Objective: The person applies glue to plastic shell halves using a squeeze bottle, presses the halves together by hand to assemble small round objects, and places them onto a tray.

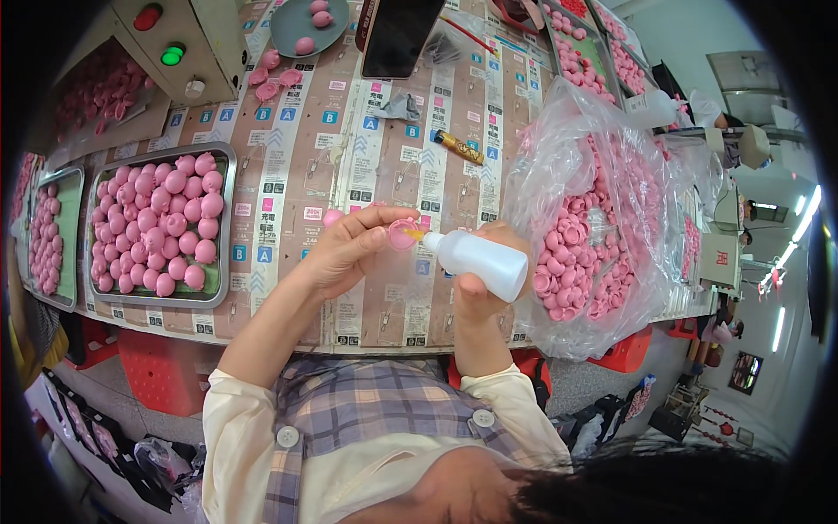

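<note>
Between the thumb and fingers of my left hand point(353, 249) is a small pink half shell point(402, 234), its hollow side showing. My right hand point(480, 284) grips a white squeeze bottle point(482, 265), tilted so that its yellowish nozzle point(414, 234) points at the shell. The nozzle tip is at the shell's rim or inside it; I cannot tell which. Just beyond my left hand, a pink ball point(333, 217) lies on the table, partly hidden by the fingers.
On the left, a metal tray point(224, 253) holds many pink balls. A clear plastic bag point(532, 196) of pink half shells lies right. Farther back are a grey-green plate point(284, 31), a black phone-like slab point(401, 39), a gold tube point(460, 148) and a machine box point(205, 35) with buttons.
</note>
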The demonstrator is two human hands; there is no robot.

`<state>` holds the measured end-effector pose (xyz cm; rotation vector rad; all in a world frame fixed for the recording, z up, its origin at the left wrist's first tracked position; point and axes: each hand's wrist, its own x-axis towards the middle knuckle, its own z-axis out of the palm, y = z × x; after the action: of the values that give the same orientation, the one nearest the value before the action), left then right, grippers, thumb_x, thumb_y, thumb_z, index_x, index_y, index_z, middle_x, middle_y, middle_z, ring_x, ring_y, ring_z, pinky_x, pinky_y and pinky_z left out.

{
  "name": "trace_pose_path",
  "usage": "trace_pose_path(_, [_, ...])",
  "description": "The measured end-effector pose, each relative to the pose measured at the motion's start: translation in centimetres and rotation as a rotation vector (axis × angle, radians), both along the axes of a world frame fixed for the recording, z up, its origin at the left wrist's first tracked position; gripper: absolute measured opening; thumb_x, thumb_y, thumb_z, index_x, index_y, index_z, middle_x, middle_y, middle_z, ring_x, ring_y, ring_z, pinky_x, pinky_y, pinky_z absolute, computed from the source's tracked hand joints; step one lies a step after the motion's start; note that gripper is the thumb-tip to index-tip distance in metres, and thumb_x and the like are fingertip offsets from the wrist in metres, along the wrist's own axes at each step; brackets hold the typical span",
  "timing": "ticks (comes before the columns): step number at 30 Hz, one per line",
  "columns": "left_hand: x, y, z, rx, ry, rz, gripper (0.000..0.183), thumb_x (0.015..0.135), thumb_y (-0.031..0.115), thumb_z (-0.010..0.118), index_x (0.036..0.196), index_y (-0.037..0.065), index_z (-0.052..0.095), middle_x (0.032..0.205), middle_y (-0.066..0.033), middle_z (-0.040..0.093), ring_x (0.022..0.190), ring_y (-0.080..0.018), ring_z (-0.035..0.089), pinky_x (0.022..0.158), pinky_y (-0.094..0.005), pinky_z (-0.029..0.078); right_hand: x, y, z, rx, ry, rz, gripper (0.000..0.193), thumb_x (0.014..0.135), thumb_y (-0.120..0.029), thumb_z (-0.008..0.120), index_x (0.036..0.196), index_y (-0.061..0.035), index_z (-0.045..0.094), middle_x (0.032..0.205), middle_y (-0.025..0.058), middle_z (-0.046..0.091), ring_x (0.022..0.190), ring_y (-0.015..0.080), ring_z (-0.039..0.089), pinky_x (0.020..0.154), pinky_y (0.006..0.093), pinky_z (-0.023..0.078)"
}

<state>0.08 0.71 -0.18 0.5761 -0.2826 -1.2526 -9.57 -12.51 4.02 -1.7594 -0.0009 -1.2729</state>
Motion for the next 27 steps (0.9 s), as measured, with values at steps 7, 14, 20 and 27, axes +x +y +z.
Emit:
trace_pose_path(7, [0.03,0.09,-0.11,0.009,0.006,-0.017,0.043,0.079,0.026,0.057,0.113,0.002,0.045,0.108,-0.0068,0.052,0.099,-0.0135,0.048,0.087,-0.0276,0.037,0.11,0.27,0.1,0.0,0.022,0.002,0.047,0.063,-0.04,0.071,0.081,0.0003,0.054,0.068,0.0069,0.056,0.056,0.0172,0.053,0.048,0.0258,0.039])
trace_pose_path(14, [0.01,0.14,-0.05,-0.011,0.016,0.011,0.043,0.078,0.025,0.058,0.113,0.003,0.045,0.107,-0.0051,0.052,0.101,-0.0134,0.048,0.088,-0.0274,0.037,0.0,-0.47,-0.49,0.132,-0.083,-0.041,0.049,0.063,-0.04,0.071,0.082,0.001,0.054,0.069,0.0077,0.056,0.057,0.0175,0.052,0.05,0.0267,0.039])
trace_pose_path(20, [0.01,0.11,0.08,-0.004,0.036,0.012,0.042,0.078,0.024,0.059,0.112,0.004,0.046,0.106,-0.0044,0.052,0.101,-0.0133,0.047,0.088,-0.0273,0.036,-0.07,-0.5,-0.43,0.045,-0.005,-0.019,0.047,0.063,-0.038,0.072,0.083,0.0011,0.054,0.071,0.009,0.057,0.059,0.0187,0.053,0.052,0.0276,0.04])
trace_pose_path(27, [0.0,0.16,-0.09,0.004,0.05,0.012,0.041,0.076,0.023,0.06,0.11,0.005,0.047,0.107,-0.0042,0.052,0.101,-0.0126,0.047,0.087,-0.0267,0.037,-0.03,-0.24,-0.36,0.094,-0.023,-0.036,0.047,0.064,-0.039,0.071,0.082,0.0009,0.054,0.072,0.0085,0.057,0.059,0.0187,0.053,0.052,0.0285,0.04])
